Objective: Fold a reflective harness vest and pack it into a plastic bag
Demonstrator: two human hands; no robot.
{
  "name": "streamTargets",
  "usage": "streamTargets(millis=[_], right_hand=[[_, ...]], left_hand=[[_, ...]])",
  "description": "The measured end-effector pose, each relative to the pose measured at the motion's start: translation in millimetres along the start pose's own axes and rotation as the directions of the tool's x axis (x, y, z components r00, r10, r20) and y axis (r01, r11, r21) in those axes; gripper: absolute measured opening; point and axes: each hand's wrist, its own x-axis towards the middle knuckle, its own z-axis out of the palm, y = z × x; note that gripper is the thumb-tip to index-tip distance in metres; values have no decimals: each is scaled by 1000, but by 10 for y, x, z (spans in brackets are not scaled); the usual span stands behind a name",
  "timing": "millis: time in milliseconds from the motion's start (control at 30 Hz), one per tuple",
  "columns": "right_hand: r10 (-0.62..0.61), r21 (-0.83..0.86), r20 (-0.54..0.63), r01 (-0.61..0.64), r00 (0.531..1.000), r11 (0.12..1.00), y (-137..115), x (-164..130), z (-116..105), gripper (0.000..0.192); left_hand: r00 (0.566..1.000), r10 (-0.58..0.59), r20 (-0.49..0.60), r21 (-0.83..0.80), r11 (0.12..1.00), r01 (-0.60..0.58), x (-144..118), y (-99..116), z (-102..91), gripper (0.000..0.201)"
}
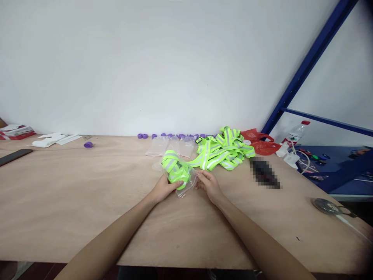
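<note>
My left hand [164, 188] is closed around a bright yellow-green reflective strap [174, 168], its thumb lying over the front. Around the lower right part of this bundled strap is a clear plastic bag [189, 182]. My right hand [208, 185] pinches the bag's right edge between thumb and fingers. Behind the hands lies a loose heap of the same reflective straps [223, 151] with a black buckle [199, 140]. Several flat clear bags [159, 146] rest beside the heap, to its left.
Small purple rolls [142, 136] line the wall; another purple roll [88, 144] sits to the left. White papers [51, 140] and a dark phone-like slab [14, 156] lie far left. On the right are a red plastic bag [264, 146], white plugs [290, 158], a bottle [295, 134] and a blue frame [309, 54].
</note>
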Motion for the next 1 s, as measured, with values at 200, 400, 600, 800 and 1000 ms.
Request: streamTargets(millis=[200, 400, 600, 800, 1000], right_hand=[[-5, -36, 70, 7, 998, 999, -48, -29, 1, 43], [-49, -54, 57, 52, 997, 997, -10, -4, -5, 43], [-85, -75, 37, 88, 996, 993, 26, 17, -4, 44], [-68, -79, 51, 72, 996, 994, 19, 26, -7, 49], [-79, -68, 55, 83, 995, 994, 40, 14, -12, 54]], left_hand=[[1000, 8, -9, 9, 1000, -8, -3, -24, -4, 56], [1000, 3, -24, 59, 998, -1, -12, -10, -4, 55], [998, -28, -52, 118, 992, 34, 7, -1, -25, 61], [997, -65, -50, 158, 985, 73, 51, 42, -55, 68], [996, -86, -37, 210, 973, 92, 56, 23, -86, 68]])
